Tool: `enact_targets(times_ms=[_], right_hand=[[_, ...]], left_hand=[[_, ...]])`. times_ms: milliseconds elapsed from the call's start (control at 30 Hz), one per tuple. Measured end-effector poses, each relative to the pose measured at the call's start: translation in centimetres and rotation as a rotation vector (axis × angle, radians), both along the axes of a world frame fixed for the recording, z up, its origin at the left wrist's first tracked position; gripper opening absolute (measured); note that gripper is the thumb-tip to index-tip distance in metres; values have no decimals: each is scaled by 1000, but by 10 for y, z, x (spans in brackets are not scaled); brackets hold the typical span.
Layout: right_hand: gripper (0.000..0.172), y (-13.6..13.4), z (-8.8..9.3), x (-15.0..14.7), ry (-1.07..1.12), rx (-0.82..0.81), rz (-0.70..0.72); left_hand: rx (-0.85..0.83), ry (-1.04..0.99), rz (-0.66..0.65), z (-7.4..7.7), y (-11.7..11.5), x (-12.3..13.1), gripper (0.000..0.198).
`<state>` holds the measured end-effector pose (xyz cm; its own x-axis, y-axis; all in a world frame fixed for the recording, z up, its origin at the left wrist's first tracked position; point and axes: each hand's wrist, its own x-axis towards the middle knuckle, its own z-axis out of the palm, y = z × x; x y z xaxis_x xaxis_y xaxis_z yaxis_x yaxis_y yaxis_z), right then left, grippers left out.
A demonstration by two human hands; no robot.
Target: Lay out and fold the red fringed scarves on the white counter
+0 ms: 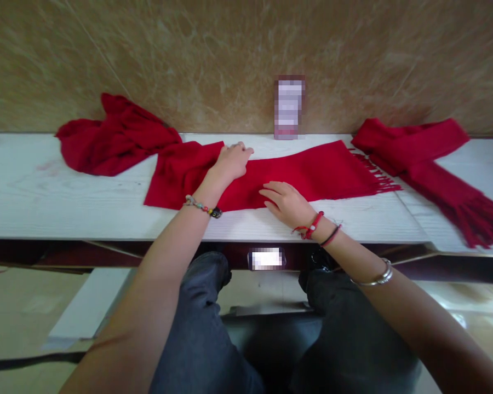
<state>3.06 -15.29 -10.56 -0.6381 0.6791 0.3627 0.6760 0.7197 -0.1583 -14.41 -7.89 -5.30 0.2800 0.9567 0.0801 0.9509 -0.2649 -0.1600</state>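
Observation:
A red fringed scarf lies stretched across the white table, its fringe pointing right. Its left end is rumpled and runs into a loose heap of red cloth. My left hand rests on the scarf near its upper edge, fingers outstretched and slightly bent. On the scarf's lower edge is my right hand, palm down with its fingers spread. No grip on the fabric shows in either hand. To the right, a second red scarf lies folded across itself, its fringe toward the front edge.
The narrow white table backs onto a brown marbled wall. A blurred phone-like object leans on the wall at the centre. Below the table edge is a blurred bright rectangle, between my knees. A white board is lower left.

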Motion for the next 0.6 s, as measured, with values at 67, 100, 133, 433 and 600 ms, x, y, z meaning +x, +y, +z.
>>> enact_targets(times_ms=[67, 100, 133, 433, 600], right_hand=[[39, 1, -2, 13, -10, 11, -111], [41, 1, -3, 19, -39, -1, -153], [42, 1, -4, 23, -78, -21, -182], [45, -5, -5, 35, -195, -98, -172], [43, 0, -2, 24, -101, -96, -210]], left_hand=[[-28, -45, -140, -8, -5, 6, 48], [-91, -63, -193, -12, -8, 8, 48], [-171, -74, -221, -16, -12, 10, 50], [-272, 3, -91, -19, -30, -10, 49], [-109, 10, 115, 8, -18, -43, 54]])
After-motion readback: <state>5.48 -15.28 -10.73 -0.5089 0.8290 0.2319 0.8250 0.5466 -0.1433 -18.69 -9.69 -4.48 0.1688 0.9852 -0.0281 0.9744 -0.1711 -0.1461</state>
